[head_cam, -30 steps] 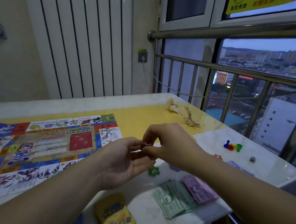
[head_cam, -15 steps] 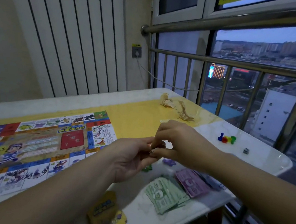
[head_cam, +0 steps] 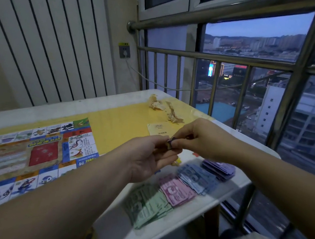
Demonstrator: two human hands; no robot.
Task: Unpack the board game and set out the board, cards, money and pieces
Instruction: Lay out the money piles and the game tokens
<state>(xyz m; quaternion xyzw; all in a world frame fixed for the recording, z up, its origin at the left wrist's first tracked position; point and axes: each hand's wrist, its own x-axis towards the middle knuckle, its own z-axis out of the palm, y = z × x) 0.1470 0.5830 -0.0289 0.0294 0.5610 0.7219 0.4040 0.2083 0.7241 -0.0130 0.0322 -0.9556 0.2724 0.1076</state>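
Nearest, on the white table, four blurred stacks of paper money: green, pink, blue, purple, with one colourful board flat to their left. Above these, one small dark piece, pinched from both sides by left hand and right hand, remaining left fingers loosely spread. Farther back on the yellow cloth, one cream leaflet and two crumpled wrappers.

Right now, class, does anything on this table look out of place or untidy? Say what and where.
Two crumpled paper scraps lie at the far edge of the table; they look like rubbish, not game parts. The green money near the front edge is loosely fanned.
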